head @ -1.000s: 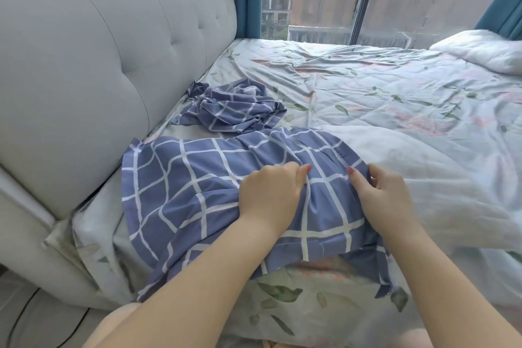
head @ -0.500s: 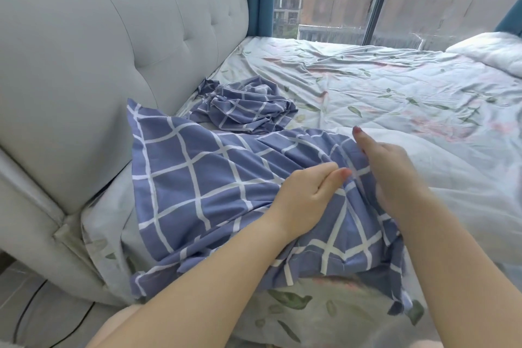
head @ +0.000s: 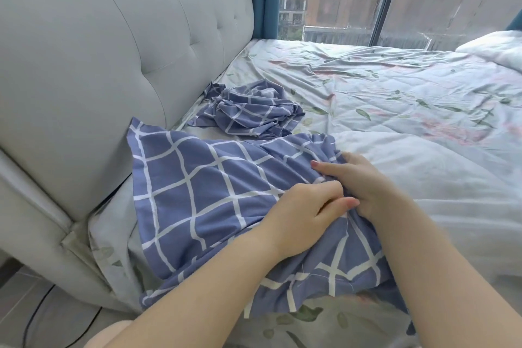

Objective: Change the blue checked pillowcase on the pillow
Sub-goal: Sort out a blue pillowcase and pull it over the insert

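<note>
Two grips are seen on the blue checked pillowcase (head: 197, 192), which is spread over the near end of the white pillow (head: 437, 183) beside the grey headboard (head: 99, 65). Its bunched edge is pinched by the left hand (head: 305, 215) and clutched by the right hand (head: 364, 186) (forefinger laid out straight). A second checked case (head: 251, 113) is seen crumpled farther up the floral sheet (head: 381, 93).

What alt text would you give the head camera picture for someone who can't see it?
A person's left hand and right hand grip the bunched edge of a blue checked pillowcase on a bed with a floral sheet. A second, crumpled checked pillowcase lies beyond it beside the grey padded headboard.
</note>
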`<action>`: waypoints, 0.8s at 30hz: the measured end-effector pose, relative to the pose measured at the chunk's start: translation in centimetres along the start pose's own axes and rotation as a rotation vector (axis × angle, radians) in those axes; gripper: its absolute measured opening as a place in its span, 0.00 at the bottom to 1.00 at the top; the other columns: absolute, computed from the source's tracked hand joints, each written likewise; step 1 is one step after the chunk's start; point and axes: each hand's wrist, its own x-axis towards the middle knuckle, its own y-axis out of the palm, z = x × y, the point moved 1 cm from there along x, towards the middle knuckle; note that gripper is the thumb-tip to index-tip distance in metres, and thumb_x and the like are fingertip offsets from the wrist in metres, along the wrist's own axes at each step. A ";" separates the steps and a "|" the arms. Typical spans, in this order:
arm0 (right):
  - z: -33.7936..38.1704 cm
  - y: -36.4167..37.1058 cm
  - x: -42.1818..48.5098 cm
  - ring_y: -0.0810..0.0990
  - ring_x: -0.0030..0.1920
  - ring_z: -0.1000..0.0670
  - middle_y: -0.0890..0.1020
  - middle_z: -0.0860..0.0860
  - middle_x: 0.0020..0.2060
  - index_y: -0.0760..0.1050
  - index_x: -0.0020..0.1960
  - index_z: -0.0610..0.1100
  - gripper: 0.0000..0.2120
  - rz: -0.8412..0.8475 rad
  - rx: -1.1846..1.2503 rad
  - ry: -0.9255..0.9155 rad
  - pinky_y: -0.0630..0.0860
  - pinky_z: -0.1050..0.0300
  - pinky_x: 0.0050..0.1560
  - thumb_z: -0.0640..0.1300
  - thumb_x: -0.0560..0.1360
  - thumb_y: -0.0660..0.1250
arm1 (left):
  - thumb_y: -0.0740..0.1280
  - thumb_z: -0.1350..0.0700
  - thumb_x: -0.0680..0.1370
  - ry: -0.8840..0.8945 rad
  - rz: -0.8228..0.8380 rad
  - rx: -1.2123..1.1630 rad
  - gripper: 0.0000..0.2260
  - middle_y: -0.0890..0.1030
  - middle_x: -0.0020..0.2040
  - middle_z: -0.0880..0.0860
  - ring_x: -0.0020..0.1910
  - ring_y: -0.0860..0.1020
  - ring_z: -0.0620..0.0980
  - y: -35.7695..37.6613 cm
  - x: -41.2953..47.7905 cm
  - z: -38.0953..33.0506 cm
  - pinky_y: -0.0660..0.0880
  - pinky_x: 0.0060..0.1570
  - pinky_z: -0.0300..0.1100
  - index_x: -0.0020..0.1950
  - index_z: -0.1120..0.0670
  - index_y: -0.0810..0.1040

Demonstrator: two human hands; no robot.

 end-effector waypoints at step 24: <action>-3.1 -3.3 2.1 0.81 0.41 0.54 0.81 0.40 0.56 0.75 0.48 0.46 0.12 -0.629 0.627 -0.183 0.81 0.58 0.52 0.31 0.73 0.71 | 0.68 0.30 0.69 -0.891 -0.535 0.024 0.43 0.49 0.76 0.50 0.73 0.57 0.62 -8.1 -3.9 3.5 0.61 0.70 0.57 0.77 0.40 0.51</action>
